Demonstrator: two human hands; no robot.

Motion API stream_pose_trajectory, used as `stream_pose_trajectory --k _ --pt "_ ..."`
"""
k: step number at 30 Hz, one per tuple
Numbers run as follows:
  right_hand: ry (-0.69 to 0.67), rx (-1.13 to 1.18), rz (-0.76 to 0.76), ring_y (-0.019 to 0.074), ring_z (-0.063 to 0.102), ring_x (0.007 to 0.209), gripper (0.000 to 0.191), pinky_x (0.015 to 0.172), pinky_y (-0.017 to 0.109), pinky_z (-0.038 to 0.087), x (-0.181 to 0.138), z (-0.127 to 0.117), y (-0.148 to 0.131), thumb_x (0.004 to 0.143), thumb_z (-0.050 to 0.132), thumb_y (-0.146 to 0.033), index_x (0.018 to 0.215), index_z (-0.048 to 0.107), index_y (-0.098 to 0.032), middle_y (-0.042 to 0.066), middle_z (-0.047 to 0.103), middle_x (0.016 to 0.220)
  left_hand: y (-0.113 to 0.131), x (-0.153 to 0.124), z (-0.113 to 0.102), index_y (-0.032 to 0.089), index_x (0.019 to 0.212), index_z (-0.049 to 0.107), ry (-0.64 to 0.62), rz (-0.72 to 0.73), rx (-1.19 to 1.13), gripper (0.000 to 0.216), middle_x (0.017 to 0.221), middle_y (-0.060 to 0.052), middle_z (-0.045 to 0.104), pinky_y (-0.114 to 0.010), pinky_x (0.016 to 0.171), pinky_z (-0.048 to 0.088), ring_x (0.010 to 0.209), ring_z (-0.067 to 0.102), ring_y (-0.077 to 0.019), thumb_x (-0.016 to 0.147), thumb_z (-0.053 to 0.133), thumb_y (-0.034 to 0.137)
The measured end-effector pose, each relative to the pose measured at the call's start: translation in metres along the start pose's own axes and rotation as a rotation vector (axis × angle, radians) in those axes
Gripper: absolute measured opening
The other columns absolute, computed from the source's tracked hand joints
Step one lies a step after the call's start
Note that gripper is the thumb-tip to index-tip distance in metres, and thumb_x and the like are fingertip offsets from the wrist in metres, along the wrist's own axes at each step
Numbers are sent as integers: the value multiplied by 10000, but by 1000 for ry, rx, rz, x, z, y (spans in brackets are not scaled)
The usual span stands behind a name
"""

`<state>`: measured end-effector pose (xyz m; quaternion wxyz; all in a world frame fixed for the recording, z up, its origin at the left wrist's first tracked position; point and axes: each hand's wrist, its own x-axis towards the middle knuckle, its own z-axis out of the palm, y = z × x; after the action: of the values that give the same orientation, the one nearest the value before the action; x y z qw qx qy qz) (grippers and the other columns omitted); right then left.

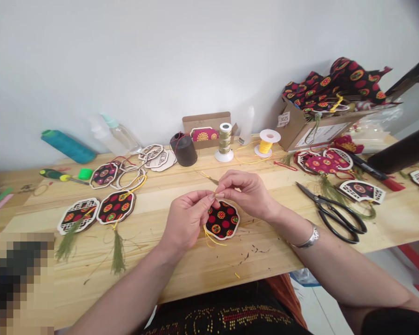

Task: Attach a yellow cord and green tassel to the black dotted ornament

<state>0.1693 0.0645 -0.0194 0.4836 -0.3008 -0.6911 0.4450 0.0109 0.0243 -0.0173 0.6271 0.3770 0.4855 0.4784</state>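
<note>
My left hand (185, 217) and my right hand (247, 194) meet over the middle of the table, thumbs and fingertips pinched on a thin yellow cord. Just under them lies an ornament (224, 221) with a pale wavy rim and black fabric patterned in red and orange; my left fingers hide part of it. Loose yellow cord ends (214, 239) trail from its lower left edge. A greenish tassel (212, 181) shows just behind my fingertips. The exact knot or loop between the fingers is too small to make out.
Black scissors (330, 209) lie right of my right hand. Finished-looking tasselled ornaments (116, 207) lie on the left. Behind stand a yellow cord spool (265, 146), a gold thread cone (225, 143) and a black cone (183, 151). A cardboard box (300, 128) holds fabric at back right.
</note>
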Motion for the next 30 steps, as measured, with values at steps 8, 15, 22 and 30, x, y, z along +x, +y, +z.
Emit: stream_pose_trajectory --k 8,15,22,30 --pt "9 185 319 76 530 615 98 634 233 453 3 -1 -5 719 691 -234 708 640 -150 -31 610 650 4 -3 0 103 694 684 -88 -100 -82 143 605 -16 600 -149 377 210 400 265 9 728 690 242" --pt "49 160 389 62 473 581 108 595 220 417 4 1 -7 712 676 -248 709 635 -148 -35 587 638 4 -1 -1 94 694 676 -118 -145 -136 160 619 -19 587 -141 366 174 401 230 14 743 676 247" --pt "-3 169 429 72 508 590 162 615 236 425 4 0 -9 731 674 -295 718 670 -134 -18 626 644 4 -1 1 102 718 682 -69 -92 -144 131 621 -12 588 -134 369 192 409 258 10 729 689 232" --pt "-6 234 426 93 580 636 136 670 257 472 3 1 -5 663 737 -263 709 692 -143 -5 672 677 3 -1 1 107 707 681 -58 -71 -119 119 618 -11 596 -142 369 210 407 269 7 709 701 223"
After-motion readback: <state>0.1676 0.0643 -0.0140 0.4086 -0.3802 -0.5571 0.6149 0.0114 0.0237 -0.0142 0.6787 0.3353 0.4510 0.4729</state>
